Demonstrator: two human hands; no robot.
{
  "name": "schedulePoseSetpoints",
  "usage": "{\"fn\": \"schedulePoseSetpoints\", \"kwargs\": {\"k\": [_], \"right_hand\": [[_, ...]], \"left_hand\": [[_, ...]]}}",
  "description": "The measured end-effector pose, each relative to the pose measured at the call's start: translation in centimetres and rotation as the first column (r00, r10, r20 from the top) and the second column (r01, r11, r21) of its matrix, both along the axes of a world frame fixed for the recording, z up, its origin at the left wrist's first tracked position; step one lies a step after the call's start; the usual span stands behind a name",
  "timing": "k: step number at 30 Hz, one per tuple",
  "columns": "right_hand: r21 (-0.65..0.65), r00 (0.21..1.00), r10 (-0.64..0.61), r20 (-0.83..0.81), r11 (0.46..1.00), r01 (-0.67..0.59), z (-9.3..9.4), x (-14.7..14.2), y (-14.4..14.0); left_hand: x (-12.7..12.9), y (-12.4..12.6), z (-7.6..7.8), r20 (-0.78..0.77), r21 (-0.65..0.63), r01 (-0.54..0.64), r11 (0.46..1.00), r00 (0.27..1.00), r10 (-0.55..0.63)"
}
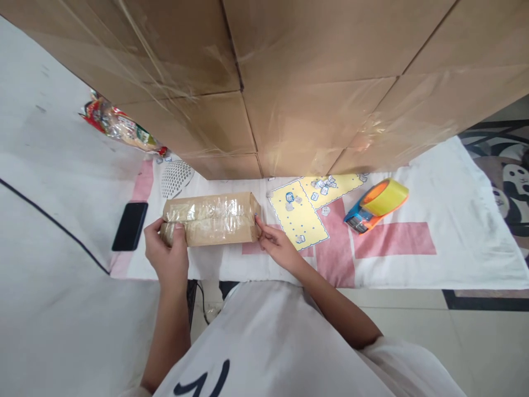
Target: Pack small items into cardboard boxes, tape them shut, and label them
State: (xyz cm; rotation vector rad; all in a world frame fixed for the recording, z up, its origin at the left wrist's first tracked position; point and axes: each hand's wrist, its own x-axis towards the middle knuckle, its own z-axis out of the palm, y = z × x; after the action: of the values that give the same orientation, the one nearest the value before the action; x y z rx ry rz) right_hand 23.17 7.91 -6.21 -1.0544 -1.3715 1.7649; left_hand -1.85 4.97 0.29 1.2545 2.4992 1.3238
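Note:
A long brown cardboard box (210, 220), with shiny clear tape along it, is held just above the cloth at centre left. My left hand (170, 248) grips its left end, thumb on the near face and fingers round behind. At the box's right end, my right hand (273, 240) is closed with its fingertips against the edge; whether it pinches the end flap or a strip of tape, I cannot make out. To the right lies a tape dispenser (376, 205) in blue and orange with a yellow roll.
A wall of large taped cardboard boxes (314, 121) rises behind the cloth-covered table (392, 270). At the left lie a black phone (129, 226), a white perforated piece (176, 177) and a shiny plastic packet (122, 125). Yellow patterned patches (300, 215) show on the cloth.

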Motion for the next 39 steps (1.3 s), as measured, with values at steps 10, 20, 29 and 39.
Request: {"fn": "schedulePoseSetpoints", "kwargs": {"k": [10, 20, 29, 39], "right_hand": [[-0.064, 0.994, -0.112, -0.020, 0.992, 0.110, -0.6, -0.3, -0.4], [-0.066, 0.996, -0.029, -0.083, 0.998, 0.023, -0.3, -0.2, 0.8], [-0.032, 0.991, -0.098, 0.091, 0.994, 0.101, -0.1, -0.4, -1.2], [-0.003, 0.900, -0.433, -0.048, 0.901, 0.434, -0.1, 0.4, -0.7]], "left_hand": [[-0.6, -0.1, -0.4, 0.045, -0.008, -0.014, 1.000, 0.999, 0.014], [-0.3, 0.0, -0.2, 0.037, -0.014, -0.026, 1.000, 0.999, 0.026], [-0.7, 0.1, -0.1, 0.026, -0.028, 0.000, 1.000, 1.000, 0.001], [-1.2, 0.4, -0.7, 0.041, 0.050, 0.017, 0.999, 0.999, -0.019]]}}
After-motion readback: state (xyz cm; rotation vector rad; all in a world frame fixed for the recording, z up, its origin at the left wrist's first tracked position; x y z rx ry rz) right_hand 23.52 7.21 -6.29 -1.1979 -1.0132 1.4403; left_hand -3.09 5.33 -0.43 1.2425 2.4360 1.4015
